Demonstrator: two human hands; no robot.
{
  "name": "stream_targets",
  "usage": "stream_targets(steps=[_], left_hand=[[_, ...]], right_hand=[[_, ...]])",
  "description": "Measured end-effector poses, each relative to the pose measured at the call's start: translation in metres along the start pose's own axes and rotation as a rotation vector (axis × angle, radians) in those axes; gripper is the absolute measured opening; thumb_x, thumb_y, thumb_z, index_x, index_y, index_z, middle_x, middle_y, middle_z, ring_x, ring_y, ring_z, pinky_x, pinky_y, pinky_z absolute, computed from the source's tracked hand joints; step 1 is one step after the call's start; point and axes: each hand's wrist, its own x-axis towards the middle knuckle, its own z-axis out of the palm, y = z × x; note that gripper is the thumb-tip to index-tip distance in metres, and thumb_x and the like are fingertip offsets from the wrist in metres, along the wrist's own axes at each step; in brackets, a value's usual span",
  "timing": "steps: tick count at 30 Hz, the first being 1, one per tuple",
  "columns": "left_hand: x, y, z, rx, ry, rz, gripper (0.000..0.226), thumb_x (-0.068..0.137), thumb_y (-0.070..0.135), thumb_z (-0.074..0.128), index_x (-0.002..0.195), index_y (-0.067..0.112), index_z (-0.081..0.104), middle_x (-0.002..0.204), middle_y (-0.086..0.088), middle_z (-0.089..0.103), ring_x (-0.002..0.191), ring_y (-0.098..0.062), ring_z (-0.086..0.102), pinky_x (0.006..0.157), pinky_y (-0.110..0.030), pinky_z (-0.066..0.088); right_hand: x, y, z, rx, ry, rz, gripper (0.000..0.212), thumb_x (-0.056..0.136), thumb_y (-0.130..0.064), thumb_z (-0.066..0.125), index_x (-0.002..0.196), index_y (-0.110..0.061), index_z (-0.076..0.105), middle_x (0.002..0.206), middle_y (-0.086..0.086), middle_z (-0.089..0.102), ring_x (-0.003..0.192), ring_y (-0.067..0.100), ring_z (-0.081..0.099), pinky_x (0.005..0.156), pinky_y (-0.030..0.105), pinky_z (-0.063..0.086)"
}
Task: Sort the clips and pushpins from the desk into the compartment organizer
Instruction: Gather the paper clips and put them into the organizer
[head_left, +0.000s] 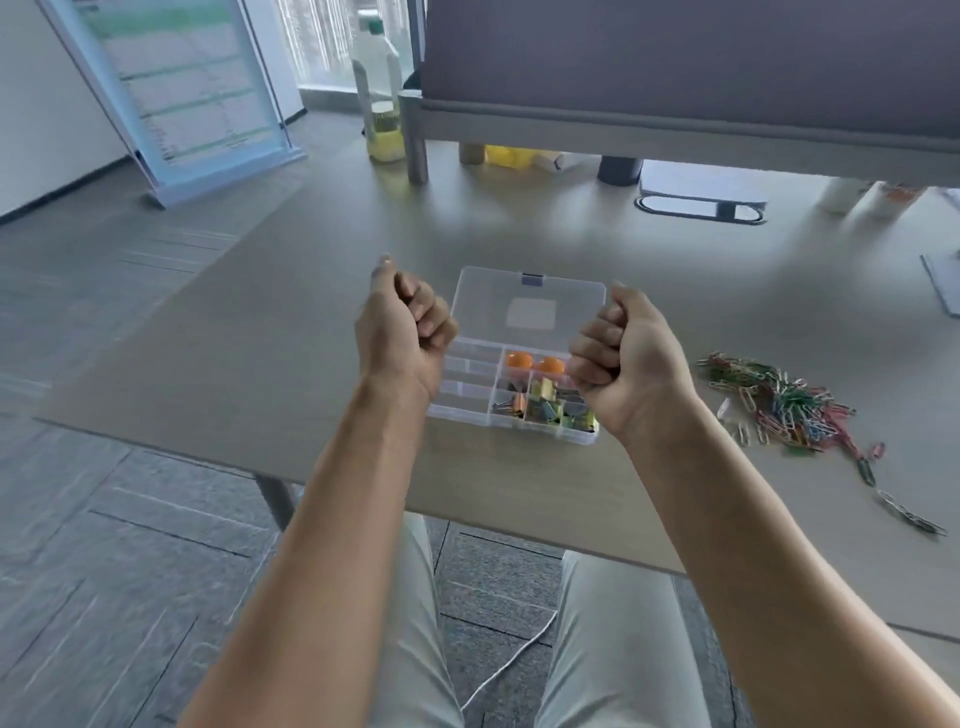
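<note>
A clear plastic compartment organizer (470, 387) lies open on the desk, its lid (530, 306) folded back. Orange pushpins (532, 362) fill one back compartment and coloured binder clips (540, 405) fill the front ones; the left compartments look empty. My left hand (402, 327) hovers over the organizer's left edge with fingers curled into a fist, nothing visible in it. My right hand (621, 358) hovers over its right edge, also fisted with nothing visible in it. A heap of coloured paper clips (779, 405) lies on the desk to the right.
A bottle of yellow liquid (384, 130) and a divider panel (675, 78) stand at the back of the desk. A cable port (701, 208) sits behind the organizer. Papers (943, 280) lie at the right edge. The desk's front edge runs close to my knees.
</note>
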Motion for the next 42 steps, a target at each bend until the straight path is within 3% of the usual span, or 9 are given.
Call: stream_targets(steps=[7,11,20,30,37,42], left_hand=[[0.026,-0.005,0.004,0.239,-0.08,0.02,0.048,0.107,0.036,0.041,0.062,0.019,0.043,0.052,0.003,0.029,0.046,-0.013,0.02,0.048,-0.029,0.013],[0.033,-0.014,0.008,0.34,-0.113,0.03,0.05,0.107,0.035,0.043,0.06,0.018,0.045,0.052,0.0,0.033,0.046,-0.015,0.027,0.048,-0.028,0.021],[0.034,-0.026,0.001,0.389,-0.162,0.063,0.054,0.106,0.034,0.043,0.057,0.016,0.051,0.051,-0.005,0.042,0.048,-0.021,0.038,0.052,-0.03,0.036],[0.036,-0.028,0.0,0.401,-0.157,0.08,0.061,0.107,0.034,0.042,0.05,0.019,0.059,0.051,-0.005,0.051,0.051,-0.022,0.045,0.056,-0.033,0.039],[0.03,-0.022,-0.002,0.46,-0.165,0.08,0.061,0.108,0.043,0.036,0.066,0.012,0.068,0.065,-0.011,0.065,0.061,-0.027,0.065,0.069,-0.043,0.057],[0.026,-0.018,-0.002,0.478,-0.203,0.068,0.068,0.108,0.05,0.026,0.072,0.009,0.066,0.067,-0.01,0.065,0.06,-0.025,0.063,0.061,-0.033,0.053]], right_hand=[[0.014,0.011,0.018,0.019,0.007,0.026,0.042,0.105,-0.028,0.049,0.065,-0.025,0.037,0.05,-0.008,0.025,0.04,0.009,0.017,0.034,0.023,0.015],[0.013,0.006,0.017,0.028,0.004,0.014,0.044,0.106,-0.029,0.048,0.064,-0.024,0.039,0.05,-0.008,0.027,0.04,0.008,0.019,0.034,0.022,0.015],[0.015,0.004,0.012,0.02,0.012,-0.003,0.044,0.106,-0.028,0.049,0.063,-0.022,0.041,0.051,-0.007,0.029,0.041,0.009,0.02,0.035,0.023,0.016],[0.015,0.004,0.002,-0.001,0.032,-0.015,0.043,0.106,-0.027,0.049,0.064,-0.023,0.041,0.052,-0.007,0.029,0.043,0.009,0.019,0.035,0.023,0.017],[0.015,0.005,0.005,-0.004,0.027,-0.003,0.044,0.106,-0.029,0.049,0.063,-0.022,0.043,0.052,-0.007,0.031,0.043,0.009,0.02,0.036,0.023,0.016],[0.016,0.008,0.011,-0.011,0.014,-0.007,0.042,0.106,-0.029,0.049,0.065,-0.023,0.04,0.052,-0.007,0.03,0.042,0.009,0.02,0.036,0.022,0.016]])
